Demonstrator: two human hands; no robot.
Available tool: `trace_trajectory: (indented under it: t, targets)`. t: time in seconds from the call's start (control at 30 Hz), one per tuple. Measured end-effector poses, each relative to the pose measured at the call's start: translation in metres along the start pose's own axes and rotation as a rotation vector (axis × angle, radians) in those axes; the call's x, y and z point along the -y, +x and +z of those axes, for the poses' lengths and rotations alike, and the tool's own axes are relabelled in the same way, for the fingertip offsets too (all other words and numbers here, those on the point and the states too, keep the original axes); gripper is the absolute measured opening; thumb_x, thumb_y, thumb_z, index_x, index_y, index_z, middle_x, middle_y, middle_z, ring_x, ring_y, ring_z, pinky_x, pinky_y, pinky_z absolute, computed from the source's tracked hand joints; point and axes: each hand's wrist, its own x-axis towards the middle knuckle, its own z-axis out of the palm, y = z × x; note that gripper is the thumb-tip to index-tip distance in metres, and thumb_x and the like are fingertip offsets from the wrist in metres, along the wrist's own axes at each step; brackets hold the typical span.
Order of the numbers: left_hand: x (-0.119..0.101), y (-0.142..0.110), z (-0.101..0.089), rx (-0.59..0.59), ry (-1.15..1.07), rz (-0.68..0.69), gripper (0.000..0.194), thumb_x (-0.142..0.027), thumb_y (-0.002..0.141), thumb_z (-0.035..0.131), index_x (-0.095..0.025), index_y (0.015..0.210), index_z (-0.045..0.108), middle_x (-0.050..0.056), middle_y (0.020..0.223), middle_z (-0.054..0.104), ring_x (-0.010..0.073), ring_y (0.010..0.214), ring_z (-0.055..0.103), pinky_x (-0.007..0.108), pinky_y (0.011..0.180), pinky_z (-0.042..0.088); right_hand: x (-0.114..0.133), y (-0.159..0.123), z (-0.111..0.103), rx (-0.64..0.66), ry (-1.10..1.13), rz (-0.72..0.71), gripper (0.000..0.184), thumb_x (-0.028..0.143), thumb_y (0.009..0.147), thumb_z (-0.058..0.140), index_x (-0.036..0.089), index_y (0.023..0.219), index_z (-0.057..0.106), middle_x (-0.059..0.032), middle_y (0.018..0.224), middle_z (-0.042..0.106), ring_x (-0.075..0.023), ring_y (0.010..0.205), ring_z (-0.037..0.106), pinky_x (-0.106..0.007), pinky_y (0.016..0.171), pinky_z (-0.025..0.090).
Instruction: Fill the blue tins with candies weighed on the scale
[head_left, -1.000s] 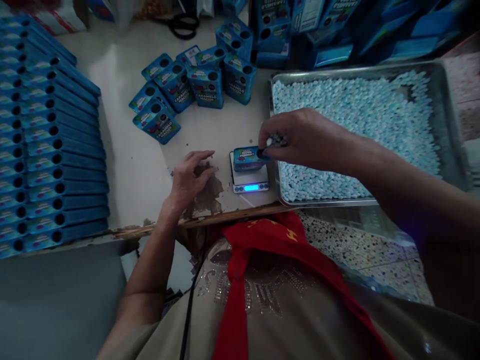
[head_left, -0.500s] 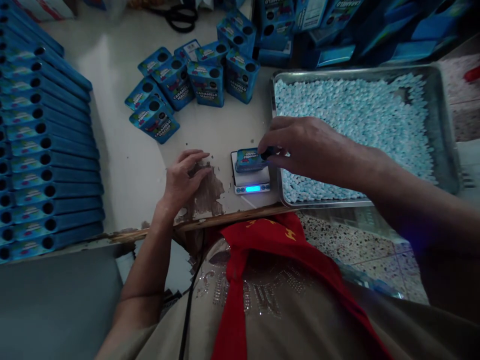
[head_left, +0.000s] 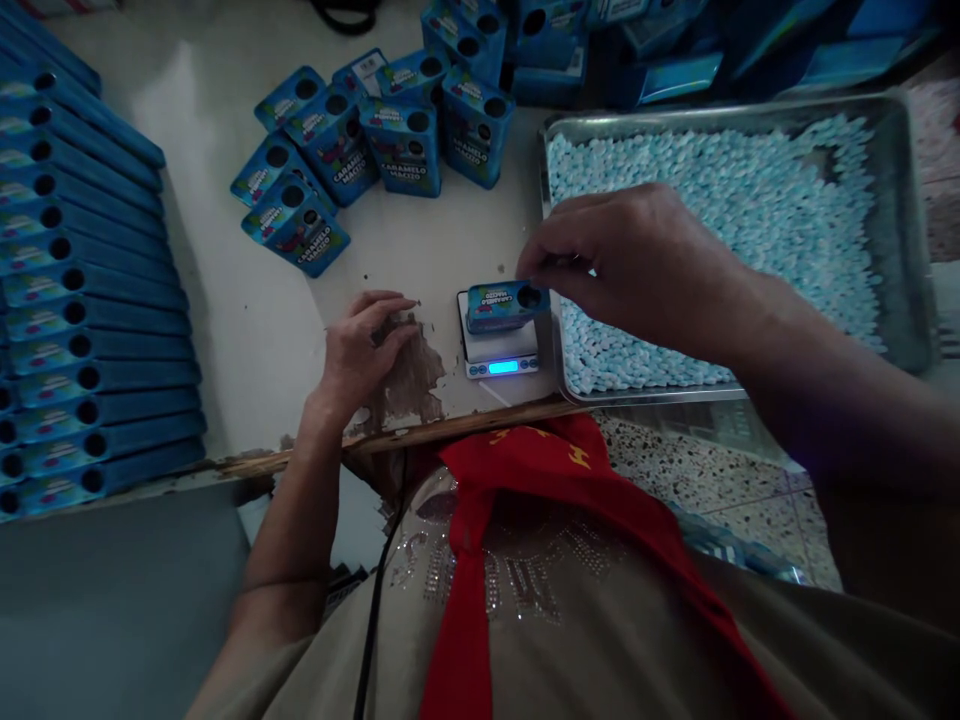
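Observation:
A small blue candy box (head_left: 495,306) marked "CARAMELO MACIZO" lies on the platform of a digital scale (head_left: 499,368) with a lit blue display. My right hand (head_left: 607,250) hovers at the box's right end, by its round dark hole. Its fingertips are pinched together; whatever they hold, if anything, is hidden. Below that forearm, a metal tray (head_left: 551,215) holds a layer of pale blue and white candies (head_left: 705,220). On the tabletop left of the scale rests my left hand (head_left: 364,345), empty, its thumb and fingers apart.
Several filled-looking blue boxes (head_left: 405,150) stand loosely grouped behind the scale. Rows of similar boxes (head_left: 97,330) line the table's left side. More blue boxes (head_left: 675,80) crowd the back right. The table's worn wooden edge (head_left: 450,428) runs in front of my red apron (head_left: 525,460).
My right hand has lifted slightly off the end of the box, uncovering more of the hole. The left hand stays in place. The whole view has shifted a little.

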Motion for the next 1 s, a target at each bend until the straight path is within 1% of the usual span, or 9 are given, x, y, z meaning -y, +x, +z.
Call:
trace_trajectory:
  t: [0.1,0.2,0.33,0.43,0.57,0.63,0.83,0.93,1.0]
  targets:
    - [-0.002,-0.001,0.002,-0.009,0.004,-0.003,0.025,-0.016,0.104,0.088,-0.026,0.127,0.089,0.009,0.137,0.084,0.0310,0.129,0.083,0.045,0.120,0.073,-0.001,-0.001,0.005,-0.022,-0.007,-0.017,0.040,0.016,0.110,0.055,0.031,0.117,0.092,-0.0106,0.124,0.090,-0.0360,0.117,0.085,-0.053,0.106,0.065]
    - [-0.003,-0.003,0.003,-0.011,0.004,0.002,0.024,-0.017,0.105,0.087,-0.025,0.127,0.089,0.009,0.138,0.084,0.0308,0.130,0.084,0.045,0.120,0.072,0.002,-0.002,0.007,-0.048,-0.026,-0.011,0.050,0.014,0.112,0.049,0.032,0.125,0.093,-0.0126,0.132,0.089,-0.0378,0.124,0.084,-0.053,0.108,0.065]
    - [-0.003,-0.006,0.002,-0.019,-0.011,0.019,0.023,-0.018,0.106,0.086,-0.025,0.128,0.090,0.010,0.137,0.084,0.0305,0.128,0.084,0.044,0.119,0.072,0.007,-0.004,0.008,0.000,-0.059,0.036,0.051,0.010,0.110,0.051,0.029,0.132,0.093,-0.0159,0.139,0.087,-0.0422,0.126,0.083,-0.056,0.106,0.066]
    - [-0.002,-0.007,0.001,-0.008,-0.002,-0.005,0.021,-0.019,0.107,0.086,-0.026,0.127,0.090,0.010,0.137,0.084,0.0306,0.127,0.084,0.045,0.120,0.072,0.004,-0.007,0.013,-0.019,-0.074,0.019,0.052,0.005,0.109,0.050,0.024,0.134,0.091,-0.0156,0.142,0.088,-0.0397,0.127,0.085,-0.053,0.104,0.068]
    - [-0.002,-0.006,0.002,0.005,0.008,-0.028,0.021,-0.019,0.106,0.086,-0.026,0.126,0.089,0.009,0.136,0.084,0.0306,0.127,0.084,0.045,0.119,0.073,-0.006,-0.011,0.022,-0.101,-0.012,-0.015,0.051,0.003,0.110,0.051,0.029,0.128,0.091,-0.0100,0.144,0.089,-0.0349,0.128,0.086,-0.049,0.107,0.070]
    - [-0.002,-0.005,0.002,0.004,0.001,-0.028,0.022,-0.019,0.106,0.085,-0.026,0.126,0.089,0.009,0.136,0.085,0.0302,0.126,0.085,0.044,0.117,0.073,-0.010,-0.012,0.027,-0.117,0.018,-0.036,0.051,0.005,0.112,0.050,0.031,0.128,0.091,-0.0082,0.144,0.090,-0.0331,0.127,0.087,-0.048,0.107,0.071]
    - [-0.001,-0.003,0.005,0.002,-0.005,-0.031,0.019,-0.020,0.105,0.086,-0.025,0.123,0.090,0.010,0.133,0.085,0.0310,0.125,0.085,0.045,0.116,0.074,-0.013,-0.011,0.044,-0.125,0.055,-0.107,0.042,0.008,0.111,0.055,0.023,0.130,0.090,-0.0142,0.144,0.088,-0.0326,0.124,0.086,-0.046,0.104,0.071]
    - [0.001,-0.003,0.005,0.006,-0.025,-0.020,0.019,-0.020,0.106,0.086,-0.025,0.124,0.090,0.010,0.132,0.086,0.0304,0.124,0.085,0.044,0.115,0.074,-0.012,-0.014,0.042,-0.156,0.068,-0.092,0.037,0.017,0.117,0.057,0.029,0.132,0.089,-0.0113,0.146,0.087,-0.0330,0.134,0.083,-0.047,0.109,0.069]
    - [0.001,-0.004,0.004,0.002,-0.032,-0.010,0.019,-0.020,0.106,0.085,-0.024,0.124,0.091,0.010,0.132,0.086,0.0304,0.123,0.085,0.043,0.115,0.074,-0.016,-0.020,0.037,-0.206,0.074,-0.034,0.033,0.025,0.121,0.058,0.033,0.130,0.088,-0.0116,0.145,0.086,-0.0352,0.138,0.081,-0.051,0.112,0.067]
